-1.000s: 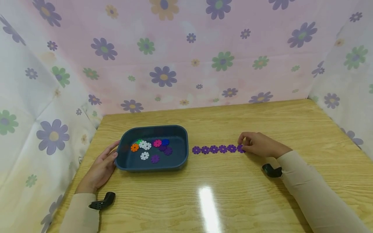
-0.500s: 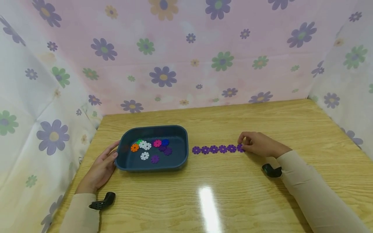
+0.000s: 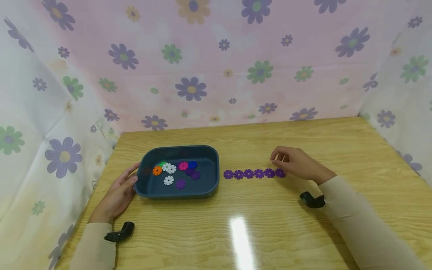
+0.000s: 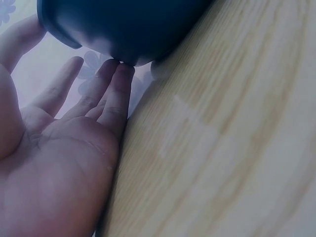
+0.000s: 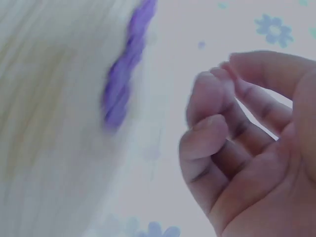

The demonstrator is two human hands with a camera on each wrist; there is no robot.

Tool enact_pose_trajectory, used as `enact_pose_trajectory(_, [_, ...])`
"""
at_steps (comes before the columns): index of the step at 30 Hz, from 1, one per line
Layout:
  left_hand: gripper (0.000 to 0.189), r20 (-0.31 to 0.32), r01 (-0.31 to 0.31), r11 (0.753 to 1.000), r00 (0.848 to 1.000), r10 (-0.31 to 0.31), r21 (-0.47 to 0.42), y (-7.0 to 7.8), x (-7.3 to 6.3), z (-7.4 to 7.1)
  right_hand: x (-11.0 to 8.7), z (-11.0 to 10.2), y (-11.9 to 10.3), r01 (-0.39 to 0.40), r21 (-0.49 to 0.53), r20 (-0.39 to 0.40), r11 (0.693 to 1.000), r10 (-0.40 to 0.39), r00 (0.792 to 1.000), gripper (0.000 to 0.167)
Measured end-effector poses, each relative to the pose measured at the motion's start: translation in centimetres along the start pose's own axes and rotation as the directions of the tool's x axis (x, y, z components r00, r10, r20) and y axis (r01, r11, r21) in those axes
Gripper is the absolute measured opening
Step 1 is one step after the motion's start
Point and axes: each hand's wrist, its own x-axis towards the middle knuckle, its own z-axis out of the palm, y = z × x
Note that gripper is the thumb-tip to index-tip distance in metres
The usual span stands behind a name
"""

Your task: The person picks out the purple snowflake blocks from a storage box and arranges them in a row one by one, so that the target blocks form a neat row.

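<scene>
A row of several purple notched plastic discs (image 3: 259, 173) lies flat on the table, edge to edge, right of a dark blue tray (image 3: 217, 176). Above the row's right end is my right hand (image 3: 295, 163), fingers loosely curled and holding nothing. In the right wrist view, the blurred purple discs (image 5: 121, 84) lie apart from its fingertips. My left hand (image 3: 118, 195) rests against the tray's left end, thumb at the rim. The left wrist view shows its fairly straight fingers (image 4: 116, 94) touching the tray's outer wall (image 4: 133, 29).
Inside the tray lie loose discs: orange (image 3: 157, 170), pink (image 3: 183, 166), blue (image 3: 192, 165), white (image 3: 168, 180), purple (image 3: 180, 184) and a partly hidden green one (image 3: 162, 164). Flower-patterned cloth (image 3: 202, 67) surrounds the wooden table (image 3: 189, 232) at the back and sides.
My right hand has let go of the last purple disc and lifted slightly away, leaving that disc in full view. The left hand and tray stay put.
</scene>
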Motion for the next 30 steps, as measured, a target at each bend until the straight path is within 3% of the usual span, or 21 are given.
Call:
enact_pose_trajectory(8, [0.051, -0.009, 0.006, 1.0, 1.0, -0.006, 0.005, -0.1, -0.1, -0.1, 2.2, 2.0, -4.5, 0.126, 0.074, 0.02, 0.989, -0.128, 0.992, 0.013])
enact_pose_trajectory(19, [0.052, -0.01, 0.006, 1.0, 1.0, -0.006, 0.015, 0.2, 0.1, 0.1, 5.0, 4.6, -10.5, 0.23, 0.1, 0.053, 0.968, -0.236, 0.97, 0.009])
enact_pose_trajectory(24, [0.052, -0.009, -0.002, 1.0, 1.0, 0.002, 0.018, 0.2, 0.3, 0.2, 6.7, 6.4, -13.4, 0.307, 0.109, 0.063, 0.945, -0.315, 0.947, 0.006])
enact_pose_trajectory(30, [0.052, -0.026, 0.008, 1.0, 1.0, -0.007, 0.028, 0.1, 0.2, 0.2, 9.3, 8.0, -15.8, 0.371, 0.056, 0.182, 0.927, -0.375, 0.909, 0.007])
